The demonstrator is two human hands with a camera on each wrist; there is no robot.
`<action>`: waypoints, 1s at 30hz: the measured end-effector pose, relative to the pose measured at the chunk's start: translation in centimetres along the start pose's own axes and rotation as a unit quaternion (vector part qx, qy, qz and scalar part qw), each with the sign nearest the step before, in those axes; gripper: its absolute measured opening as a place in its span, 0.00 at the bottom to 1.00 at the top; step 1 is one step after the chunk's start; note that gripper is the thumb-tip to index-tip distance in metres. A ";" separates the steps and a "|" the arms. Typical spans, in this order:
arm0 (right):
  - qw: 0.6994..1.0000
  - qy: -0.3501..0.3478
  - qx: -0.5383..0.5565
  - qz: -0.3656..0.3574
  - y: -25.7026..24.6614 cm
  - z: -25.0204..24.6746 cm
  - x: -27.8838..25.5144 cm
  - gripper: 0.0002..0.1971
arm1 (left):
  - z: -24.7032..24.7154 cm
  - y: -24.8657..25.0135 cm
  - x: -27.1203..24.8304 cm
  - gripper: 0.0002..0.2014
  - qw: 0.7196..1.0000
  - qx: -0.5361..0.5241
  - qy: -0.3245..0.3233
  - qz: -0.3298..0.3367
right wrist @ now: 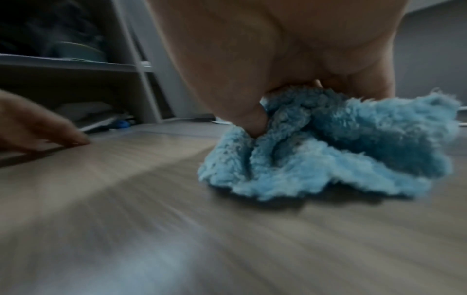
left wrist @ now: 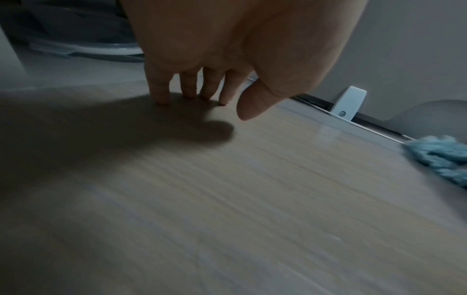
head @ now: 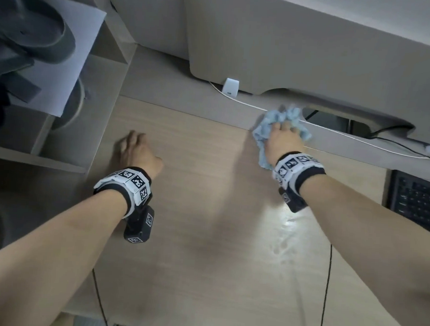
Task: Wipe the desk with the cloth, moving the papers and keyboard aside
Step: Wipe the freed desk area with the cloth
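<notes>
A fluffy light-blue cloth lies bunched on the wooden desk near its back edge. My right hand grips it from above. In the right wrist view the thumb digs into the cloth under my right hand. My left hand holds nothing, and its straight fingertips touch the desk at the left. A black keyboard sits at the right edge. A white sheet of paper lies on the shelf unit to the left.
A monitor base and a small white device stand at the back. White and black cables run along the back edge past a cable opening. A shelf unit borders the desk's left side. A wet sheen shows near my right forearm.
</notes>
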State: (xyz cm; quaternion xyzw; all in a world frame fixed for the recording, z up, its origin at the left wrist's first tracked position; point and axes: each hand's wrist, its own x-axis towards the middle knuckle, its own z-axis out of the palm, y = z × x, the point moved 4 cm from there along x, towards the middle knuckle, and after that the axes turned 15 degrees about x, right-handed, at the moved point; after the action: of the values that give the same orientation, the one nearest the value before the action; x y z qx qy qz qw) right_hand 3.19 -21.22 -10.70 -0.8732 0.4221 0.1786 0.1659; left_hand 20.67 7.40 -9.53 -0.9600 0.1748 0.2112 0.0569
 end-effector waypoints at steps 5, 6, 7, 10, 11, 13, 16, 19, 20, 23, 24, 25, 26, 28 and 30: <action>0.972 -0.041 -0.012 -0.229 -7.8 3.0 -2.3 0.44 | -0.6 0.3 0.1 0.33 1.000 0.022 -0.005 0.005; 0.968 -0.045 -0.017 -0.248 -7.6 3.1 -2.3 0.42 | -0.6 0.3 0.0 0.33 1.000 0.026 -0.004 0.009; 0.965 -0.046 -0.015 -0.259 -6.9 2.9 -2.1 0.40 | -0.6 0.3 -0.1 0.33 1.000 0.028 -0.001 0.014; 0.965 -0.043 -0.010 -0.259 -5.2 2.2 -0.8 0.40 | -0.6 -0.4 -0.2 0.32 1.000 0.020 0.015 0.015; 0.966 -0.029 -0.007 -0.255 -5.4 2.0 -0.3 0.40 | -0.5 -0.8 0.0 0.31 1.000 0.014 0.018 0.015; 0.966 0.003 0.000 -0.257 -7.5 1.5 0.6 0.38 | -0.7 -1.3 0.5 0.29 1.000 -0.004 0.013 0.019; 0.955 0.001 0.012 -0.296 -13.2 1.6 1.7 0.36 | -0.8 -1.8 1.0 0.27 0.999 -0.036 0.006 0.020; 0.929 -0.050 -0.011 -0.368 -18.4 4.1 0.1 0.38 | -0.3 -2.2 1.0 0.25 0.998 -0.056 0.016 0.001; 0.915 -0.069 -0.027 -0.396 -19.4 5.0 -1.0 0.39 | -0.1 -2.5 0.9 0.25 0.998 -0.064 0.019 -0.008; 0.874 -0.104 -0.054 -0.472 -19.6 5.9 -2.5 0.38 | 0.7 -3.3 0.6 0.26 0.997 -0.075 0.019 -0.030; 0.869 -0.104 -0.050 -0.481 -19.7 5.3 -1.8 0.37 | 0.8 -3.7 0.6 0.26 0.997 -0.071 0.020 -0.035; 0.875 -0.099 -0.041 -0.473 -20.1 4.7 -0.4 0.37 | 0.8 -4.2 0.7 0.26 0.997 -0.063 0.022 -0.039; 0.890 -0.085 -0.029 -0.448 -20.8 3.8 1.3 0.37 | 0.7 -4.5 0.7 0.27 0.997 -0.055 0.022 -0.041; 0.918 -0.052 -0.010 -0.394 -23.2 2.1 4.9 0.37 | 0.6 -5.2 1.0 0.26 0.998 -0.046 0.025 -0.043; 0.927 -0.045 -0.013 -0.371 -26.6 1.6 6.6 0.38 | 0.6 -5.8 1.2 0.25 0.998 -0.043 0.034 -0.036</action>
State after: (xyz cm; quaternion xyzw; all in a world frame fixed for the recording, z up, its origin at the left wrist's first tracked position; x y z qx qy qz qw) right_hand 27.93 -9.36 -11.40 -0.9605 0.0573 0.1489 0.2281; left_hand 23.49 12.51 -10.40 -0.9738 0.1329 0.1836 0.0167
